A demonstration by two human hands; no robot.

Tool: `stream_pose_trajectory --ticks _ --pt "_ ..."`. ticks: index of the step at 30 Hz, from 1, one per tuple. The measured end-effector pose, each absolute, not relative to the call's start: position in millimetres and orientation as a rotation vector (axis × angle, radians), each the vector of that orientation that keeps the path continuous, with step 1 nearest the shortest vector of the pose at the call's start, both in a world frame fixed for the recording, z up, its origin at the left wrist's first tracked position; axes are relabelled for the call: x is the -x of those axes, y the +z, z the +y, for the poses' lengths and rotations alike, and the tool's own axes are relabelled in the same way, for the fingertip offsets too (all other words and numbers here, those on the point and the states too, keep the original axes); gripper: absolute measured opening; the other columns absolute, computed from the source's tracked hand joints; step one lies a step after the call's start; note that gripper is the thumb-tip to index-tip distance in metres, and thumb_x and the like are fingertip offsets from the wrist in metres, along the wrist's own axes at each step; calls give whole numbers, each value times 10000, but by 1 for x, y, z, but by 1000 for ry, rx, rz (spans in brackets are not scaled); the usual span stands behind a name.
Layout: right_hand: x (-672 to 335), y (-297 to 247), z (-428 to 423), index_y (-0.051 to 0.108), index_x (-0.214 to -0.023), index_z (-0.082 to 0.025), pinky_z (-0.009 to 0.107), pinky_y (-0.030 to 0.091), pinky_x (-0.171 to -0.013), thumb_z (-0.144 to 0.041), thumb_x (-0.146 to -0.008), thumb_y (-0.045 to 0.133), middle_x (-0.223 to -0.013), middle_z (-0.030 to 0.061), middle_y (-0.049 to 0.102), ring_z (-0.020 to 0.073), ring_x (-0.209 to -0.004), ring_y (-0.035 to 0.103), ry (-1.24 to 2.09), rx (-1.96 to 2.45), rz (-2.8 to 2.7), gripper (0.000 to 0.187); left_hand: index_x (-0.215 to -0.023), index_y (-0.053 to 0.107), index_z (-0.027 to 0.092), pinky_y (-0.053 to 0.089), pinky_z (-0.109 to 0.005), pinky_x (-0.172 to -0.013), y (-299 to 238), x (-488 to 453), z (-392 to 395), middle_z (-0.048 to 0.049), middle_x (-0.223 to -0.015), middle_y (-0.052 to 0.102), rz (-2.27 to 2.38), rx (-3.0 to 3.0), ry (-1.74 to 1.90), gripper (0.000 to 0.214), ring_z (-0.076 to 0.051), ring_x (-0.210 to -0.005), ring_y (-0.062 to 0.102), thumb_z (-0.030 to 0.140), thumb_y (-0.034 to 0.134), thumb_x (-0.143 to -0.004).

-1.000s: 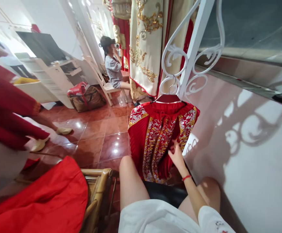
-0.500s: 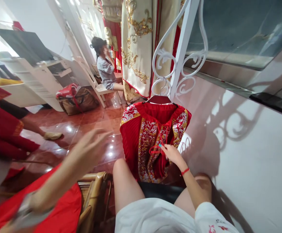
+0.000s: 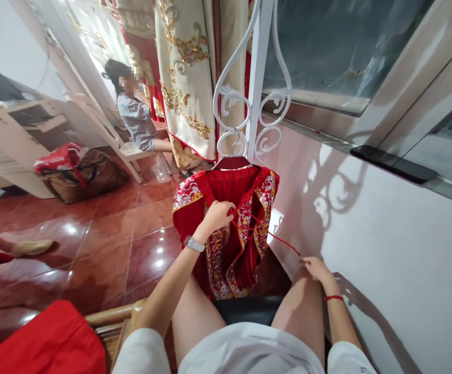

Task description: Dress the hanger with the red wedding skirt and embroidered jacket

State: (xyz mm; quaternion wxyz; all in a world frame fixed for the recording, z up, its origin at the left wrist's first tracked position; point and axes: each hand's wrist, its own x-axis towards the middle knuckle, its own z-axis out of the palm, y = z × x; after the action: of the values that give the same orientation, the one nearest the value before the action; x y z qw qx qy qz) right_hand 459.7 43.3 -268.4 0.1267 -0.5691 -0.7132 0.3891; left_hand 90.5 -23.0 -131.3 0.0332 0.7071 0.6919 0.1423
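Note:
A red embroidered vest (image 3: 189,223) hangs on a hanger (image 3: 233,162) in front of my knees. Its front has gold and white patterned bands and is partly open. My left hand (image 3: 218,215) is closed at the neckline, fingers pinching the red front edge; whether a cord is in them too I cannot tell. A thin red cord (image 3: 282,242) runs taut from the vest's front down to the right. Its far end is pinched by my right hand (image 3: 315,269), above my right knee.
The hanger hooks onto a white scrolled metal rack (image 3: 255,93), with a cream gown (image 3: 189,83) behind. To the right stands a white wall (image 3: 397,249). Red cloth (image 3: 50,343) covers a bamboo chair (image 3: 112,317) at my left. Further off are a bag (image 3: 85,176) and a seated person (image 3: 136,117).
My left hand has swung in from the left and closed on the vest's neckline. My right hand has moved right and down, drawing the cord out straight. The view has turned right.

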Motion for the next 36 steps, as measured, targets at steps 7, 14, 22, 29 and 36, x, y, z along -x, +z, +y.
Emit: stream_pose_trajectory --ticks 7,14,22,29,36 --pt "-263 -207 19 656 -904 -188 302 558 -623 -464 -863 547 -795 52 711 190 -692 665 1476 901 -1722 300 -1091 695 163 440 -385 -959 -126 -103 -36 -102 -1128 698 1984 -2196 467 291 -239 -1062 647 121 467 -916" --pt "-226 -219 10 605 -665 -185 259 432 -533 -535 -749 681 -572 -15 590 129 -515 519 1517 761 -1468 367 -1048 711 164 416 -363 -915 -126 -102 -52 -91 -1049 717 2011 -2231 513 334 -209 -988 646 79 412 -927" --pt "-207 -254 0 493 -585 -207 229 312 -469 -541 -540 799 -497 -82 418 66 -461 338 1846 728 -899 455 -921 710 187 368 -382 -986 -150 -118 -56 -41 -896 706 1989 -2360 779 247 -195 -884 574 105 478 -924" --pt "-197 -227 7 483 -607 -200 226 312 -509 -456 -653 740 -542 -74 435 78 -531 352 1644 721 -1062 366 -1025 674 182 396 -348 -916 -146 -115 -60 -36 -964 704 2105 -2059 1168 297 -176 -888 584 101 396 -960" --pt "-188 -224 9 354 -644 -233 236 316 -510 -440 -757 573 -570 -75 371 90 -556 307 1455 871 -892 322 -1265 607 214 358 -396 -941 -139 -131 -44 -52 -940 668 2023 -2540 742 384 -215 -908 560 105 425 -945"
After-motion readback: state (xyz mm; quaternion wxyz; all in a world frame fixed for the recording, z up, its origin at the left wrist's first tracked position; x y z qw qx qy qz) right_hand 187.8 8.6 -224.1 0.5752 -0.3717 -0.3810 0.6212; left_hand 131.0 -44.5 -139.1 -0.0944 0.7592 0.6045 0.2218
